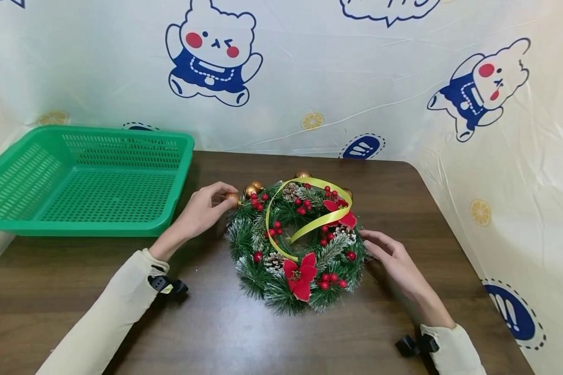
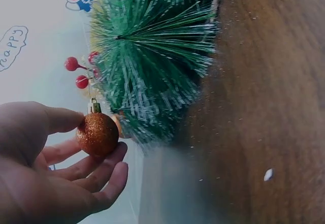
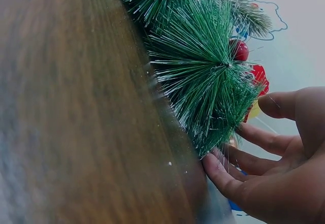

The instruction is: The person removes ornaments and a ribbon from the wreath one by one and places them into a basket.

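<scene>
A Christmas wreath (image 1: 248,237) of frosted green needles lies on the table, trimmed with red berries, red poinsettias and pinecones. A yellow ribbon (image 1: 323,224) loops over it. At its upper left edge my left hand (image 1: 202,211) pinches an orange glitter bauble (image 2: 97,134), thumb at the near side and fingertips beneath. The bauble's gold cap points toward the wreath. More gold baubles (image 1: 253,188) sit along the back rim. My right hand (image 1: 396,263) is at the wreath's right side, its relaxed fingertips (image 3: 216,170) touching the needle ends and its thumb apart from them.
A green plastic basket (image 1: 171,219) stands at the table's back left, beside my left forearm. Behind the brown wooden table (image 1: 206,333) hangs a pale sheet (image 1: 300,62) printed with bears. White specks (image 2: 268,174) lie on the tabletop. Each wrist carries a black camera.
</scene>
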A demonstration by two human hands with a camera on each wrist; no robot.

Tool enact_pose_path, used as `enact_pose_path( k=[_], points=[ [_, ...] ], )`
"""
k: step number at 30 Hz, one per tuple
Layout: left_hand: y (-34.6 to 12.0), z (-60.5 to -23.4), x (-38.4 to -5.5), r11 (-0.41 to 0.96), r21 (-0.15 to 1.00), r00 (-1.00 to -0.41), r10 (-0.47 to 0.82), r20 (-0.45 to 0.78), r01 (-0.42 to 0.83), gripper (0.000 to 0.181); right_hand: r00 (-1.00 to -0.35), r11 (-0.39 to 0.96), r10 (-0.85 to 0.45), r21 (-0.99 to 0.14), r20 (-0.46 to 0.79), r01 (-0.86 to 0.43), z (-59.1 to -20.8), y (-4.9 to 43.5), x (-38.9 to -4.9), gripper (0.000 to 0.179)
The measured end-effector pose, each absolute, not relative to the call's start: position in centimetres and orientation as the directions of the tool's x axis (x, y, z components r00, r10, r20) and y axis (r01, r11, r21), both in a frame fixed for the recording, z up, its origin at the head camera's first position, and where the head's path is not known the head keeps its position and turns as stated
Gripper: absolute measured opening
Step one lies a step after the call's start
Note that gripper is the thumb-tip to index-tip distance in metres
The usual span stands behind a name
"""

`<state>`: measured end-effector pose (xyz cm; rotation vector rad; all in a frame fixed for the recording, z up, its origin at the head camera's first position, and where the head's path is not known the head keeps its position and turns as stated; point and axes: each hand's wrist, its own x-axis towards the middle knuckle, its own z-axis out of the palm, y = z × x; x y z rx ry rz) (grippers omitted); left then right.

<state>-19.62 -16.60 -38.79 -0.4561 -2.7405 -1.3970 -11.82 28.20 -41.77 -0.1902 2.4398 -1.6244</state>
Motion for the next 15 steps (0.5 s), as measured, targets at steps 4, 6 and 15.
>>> enact_pose_path(
  k=[4, 6, 15],
  points=[
    [-16.6, -38.2, -19.5, 0.545, 0.790, -0.954, 0.250, 0.166, 0.280, 0.024, -0.972, 0.383, -0.217, -0.924, -0.095, 0.005, -41.8, 28.2, -11.8, 0.045],
    [-16.6, -37.9, -19.4, 0.535, 0.795, -0.952, 0.255, 0.170, 0.285, 0.025, -0.972, 0.381, -0.217, -0.925, -0.093, 0.004, -41.9, 28.2, -11.8, 0.045],
    [-16.5, -36.9, -19.0, 0.482, 0.821, -0.938, 0.296, 0.177, 0.307, 0.028, -0.971, 0.379, -0.221, -0.926, -0.093, 0.003, -41.8, 28.2, -11.8, 0.045]
  ],
)
